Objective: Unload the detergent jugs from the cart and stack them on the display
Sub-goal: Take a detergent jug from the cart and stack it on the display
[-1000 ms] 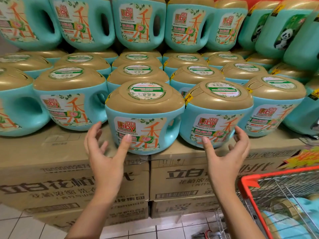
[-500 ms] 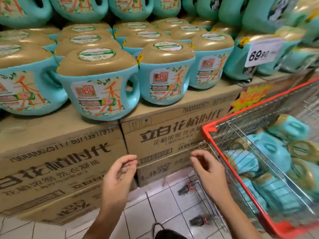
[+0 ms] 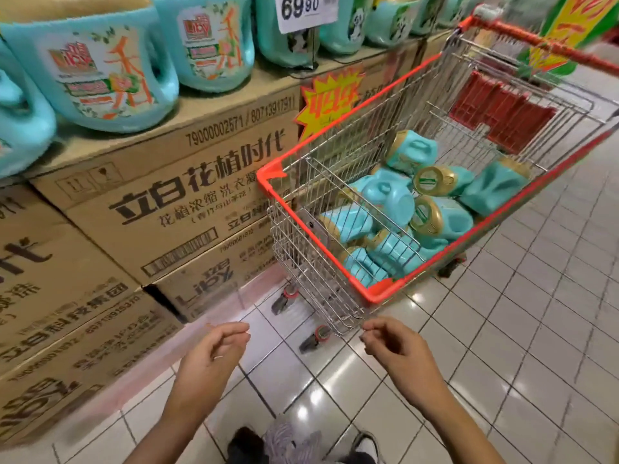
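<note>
- Shiny white floor tiles (image 3: 502, 363) with glare spots all over, a regular shop aisle with flat ground for wheels.
- Display base is just cardboard cartons (image 3: 160, 202) piled up. The stacked jugs (image 3: 100, 72) stand upright on top with labels facing out, I'd guess so shoppers can read them. A 69.90 price tag (image 3: 306, 10) hangs among them.
- Cart (image 3: 272, 177) sits just beside the cartons, which probably keeps each carry short.
- Loose jugs (image 3: 388, 195) lie tumbled on their sides in the cart, gold caps pointing every which way, so there's plenty left to unload.
- Left hand (image 3: 214, 353) and right hand (image 3: 398, 349) hover low by the cart's near end. Fingers are loosely curled, with nothing in either and neither touching anything.
- Next grab likely means reaching over the rim for 1 jug.
</note>
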A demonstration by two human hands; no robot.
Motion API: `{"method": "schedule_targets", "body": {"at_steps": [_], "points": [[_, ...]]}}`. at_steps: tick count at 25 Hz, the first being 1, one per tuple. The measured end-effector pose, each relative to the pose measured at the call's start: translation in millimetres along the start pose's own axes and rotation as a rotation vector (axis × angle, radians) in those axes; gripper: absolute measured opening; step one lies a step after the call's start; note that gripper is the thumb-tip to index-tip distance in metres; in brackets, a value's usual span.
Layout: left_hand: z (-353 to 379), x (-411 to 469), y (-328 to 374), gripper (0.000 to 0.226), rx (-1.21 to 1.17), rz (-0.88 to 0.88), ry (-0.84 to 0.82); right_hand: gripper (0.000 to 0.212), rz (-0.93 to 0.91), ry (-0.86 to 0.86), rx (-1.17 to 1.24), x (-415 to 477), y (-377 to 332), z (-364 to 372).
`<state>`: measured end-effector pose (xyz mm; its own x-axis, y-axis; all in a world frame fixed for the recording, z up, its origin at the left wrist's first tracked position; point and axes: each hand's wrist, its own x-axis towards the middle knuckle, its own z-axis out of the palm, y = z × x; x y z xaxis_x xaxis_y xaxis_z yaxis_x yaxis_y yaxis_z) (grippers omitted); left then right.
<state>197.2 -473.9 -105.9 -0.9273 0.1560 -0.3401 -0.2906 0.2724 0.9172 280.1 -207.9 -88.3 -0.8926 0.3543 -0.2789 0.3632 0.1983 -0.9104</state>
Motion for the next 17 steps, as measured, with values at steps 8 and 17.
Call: {"method": "schedule_targets", "body": {"at_steps": [8, 17], "points": [[183.8, 0.5, 46.8, 0.021, -0.152, 0.097, 0.005, 0.017, -0.056, 0.014, -0.018, 16.6, 18.6, -170.1], [274.7, 86.2, 111.2, 0.029, -0.074, 0.202, -0.008, 0.018, -0.175, 0.049, -0.006, 146.3, 4.1, -278.1]]}}
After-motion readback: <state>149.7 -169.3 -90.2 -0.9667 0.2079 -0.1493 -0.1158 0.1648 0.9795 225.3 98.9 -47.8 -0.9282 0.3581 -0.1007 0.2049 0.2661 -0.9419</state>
